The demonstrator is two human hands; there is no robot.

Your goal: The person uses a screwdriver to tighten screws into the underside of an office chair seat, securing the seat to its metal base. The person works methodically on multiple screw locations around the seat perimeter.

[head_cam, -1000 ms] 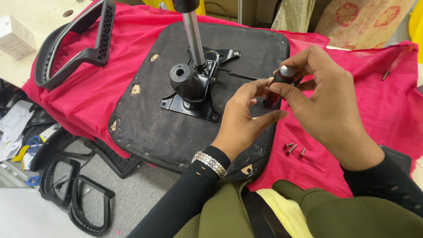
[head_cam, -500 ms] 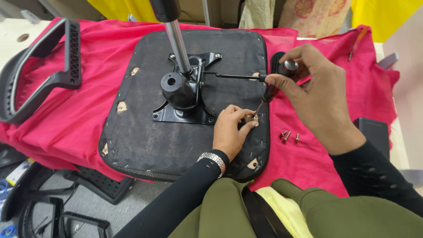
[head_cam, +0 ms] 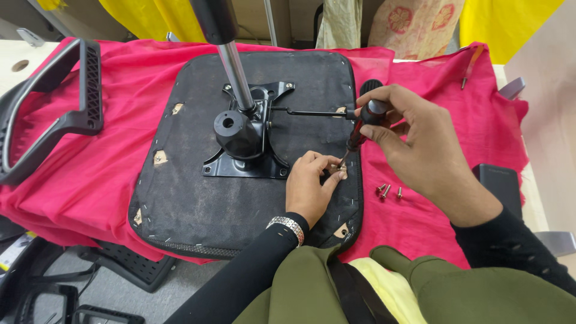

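Screwdriver [head_cam: 359,127], black-handled, stands tilted in your right hand [head_cam: 420,144], grip pinching the handle, its tip at the right edge of the upturned seat base [head_cam: 198,198]. Your left hand [head_cam: 309,186] pinches a screw [head_cam: 341,170] beneath that tip. The seat base is black, rough fabric with a glossy metal bracket [head_cam: 249,147], lying on a crumpled red cloth [head_cam: 108,174] over the pale worktop [head_cam: 18,57]. Three loose screws [head_cam: 387,192] lie just beside. Yellow drapes behind.

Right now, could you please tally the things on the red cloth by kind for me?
Upturned chair seat with its metal mechanism: 1
Black armrest, on the cloth's left side: 1
Screwdriver, in the right hand, tip by the left hand: 1
Loose screws to the right of the seat: 3
Total: 6
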